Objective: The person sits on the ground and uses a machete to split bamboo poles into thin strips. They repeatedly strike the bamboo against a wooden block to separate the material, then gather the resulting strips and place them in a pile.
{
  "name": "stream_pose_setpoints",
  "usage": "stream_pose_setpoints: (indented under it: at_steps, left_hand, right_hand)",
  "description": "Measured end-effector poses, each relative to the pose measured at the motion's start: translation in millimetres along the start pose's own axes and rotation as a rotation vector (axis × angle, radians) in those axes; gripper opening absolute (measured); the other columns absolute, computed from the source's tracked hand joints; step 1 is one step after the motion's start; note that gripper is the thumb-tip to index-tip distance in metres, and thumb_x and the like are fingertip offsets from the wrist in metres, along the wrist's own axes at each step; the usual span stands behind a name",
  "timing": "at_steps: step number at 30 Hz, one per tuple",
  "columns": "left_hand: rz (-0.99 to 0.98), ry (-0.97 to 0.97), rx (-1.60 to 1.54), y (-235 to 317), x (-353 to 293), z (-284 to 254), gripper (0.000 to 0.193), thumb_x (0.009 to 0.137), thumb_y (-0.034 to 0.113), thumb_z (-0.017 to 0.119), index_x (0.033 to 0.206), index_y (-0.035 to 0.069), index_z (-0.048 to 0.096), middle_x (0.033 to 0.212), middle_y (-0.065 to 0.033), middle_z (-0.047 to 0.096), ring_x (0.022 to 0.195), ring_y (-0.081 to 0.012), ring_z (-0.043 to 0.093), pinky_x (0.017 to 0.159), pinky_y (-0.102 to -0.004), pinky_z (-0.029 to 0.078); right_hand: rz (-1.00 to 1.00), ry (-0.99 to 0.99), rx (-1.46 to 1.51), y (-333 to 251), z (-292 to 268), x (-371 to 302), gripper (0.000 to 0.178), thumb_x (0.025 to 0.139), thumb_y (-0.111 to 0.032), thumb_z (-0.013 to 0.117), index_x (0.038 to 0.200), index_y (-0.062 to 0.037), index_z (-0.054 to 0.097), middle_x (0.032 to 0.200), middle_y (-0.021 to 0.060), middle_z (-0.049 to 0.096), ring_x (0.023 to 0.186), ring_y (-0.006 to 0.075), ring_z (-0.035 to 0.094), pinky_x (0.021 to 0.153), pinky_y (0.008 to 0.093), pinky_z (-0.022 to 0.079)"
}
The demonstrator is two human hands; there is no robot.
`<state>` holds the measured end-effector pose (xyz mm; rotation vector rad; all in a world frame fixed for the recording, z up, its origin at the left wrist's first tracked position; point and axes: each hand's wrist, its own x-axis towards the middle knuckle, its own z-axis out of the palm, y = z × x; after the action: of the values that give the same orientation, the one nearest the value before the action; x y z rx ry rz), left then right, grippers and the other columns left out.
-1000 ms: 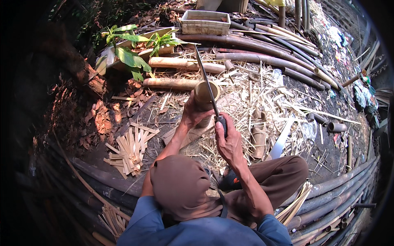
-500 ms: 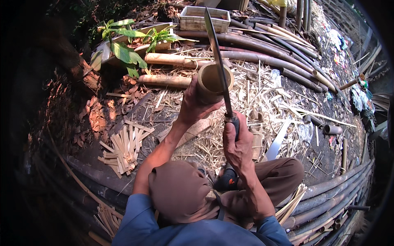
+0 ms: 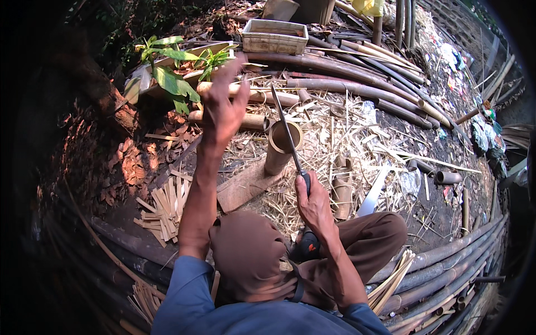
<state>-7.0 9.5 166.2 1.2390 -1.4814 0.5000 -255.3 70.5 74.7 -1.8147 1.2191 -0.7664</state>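
Note:
A thick cut bamboo tube (image 3: 277, 159) stands upright on a flat wooden block (image 3: 241, 188), its hollow end up. Across the open end lies the dark blade of a machete (image 3: 286, 127), which appears lodged in or resting on the rim. My right hand (image 3: 316, 206) is wrapped round the machete's black handle, near side of the tube. My left hand (image 3: 224, 109) is raised to the left of the tube, touching nothing, with fingers spread and somewhat blurred by motion.
Split bamboo strips (image 3: 167, 209) lie piled at the left. A pale saw-like blade (image 3: 375, 190) is near my right knee. Long bamboo poles (image 3: 346, 86) and a dirty white crate (image 3: 274, 38) lie beyond. Shavings (image 3: 324, 145) cover the ground, and more poles (image 3: 435, 273) surround me.
My left hand has let go of the bamboo tube and moved up and left. The tube now stands lower, on the wooden block, with the machete still across its top.

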Motion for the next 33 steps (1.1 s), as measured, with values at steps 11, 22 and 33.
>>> stream_pose_setpoints:
  at_steps: [11, 22, 33]
  left_hand:
    - [0.451, -0.613, -0.02, -24, 30, 129, 0.051, 0.1, 0.034, 0.048, 0.147, 0.014, 0.04, 0.155, -0.0119, 0.032, 0.143, -0.03, 0.031, 0.12, -0.0441, 0.018]
    - [-1.378, -0.545, -1.016, 0, -104, -52, 0.047, 0.098, 0.042, 0.057, 0.127, 0.006, 0.05, 0.102, -0.0041, 0.062, 0.092, -0.0149, 0.064, 0.078, -0.03, 0.053]
    - [-0.975, -0.69, -0.319, -41, -114, -84, 0.028, 0.097, 0.03, 0.061, 0.11, 0.006, 0.055, 0.066, 0.0004, 0.048, 0.051, -0.0079, 0.046, 0.047, -0.0236, 0.041]
  right_hand:
    - [-0.009, -0.009, 0.089, -25, 9, 10, 0.036, 0.102, -0.035, 0.044, 0.116, -0.0031, 0.052, 0.079, 0.0239, 0.063, 0.074, 0.0375, 0.065, 0.067, 0.0479, 0.047]
    - [-0.306, 0.013, 0.175, -35, 69, 40, 0.029, 0.096, -0.025, 0.054, 0.113, -0.0026, 0.059, 0.097, 0.0197, 0.049, 0.071, 0.0376, 0.059, 0.065, 0.0485, 0.049]
    - [0.384, 0.733, 0.165, 194, -135, -125, 0.032, 0.099, -0.027, 0.049, 0.106, -0.0015, 0.067, 0.075, 0.0133, 0.067, 0.07, 0.0204, 0.065, 0.063, 0.0337, 0.05]
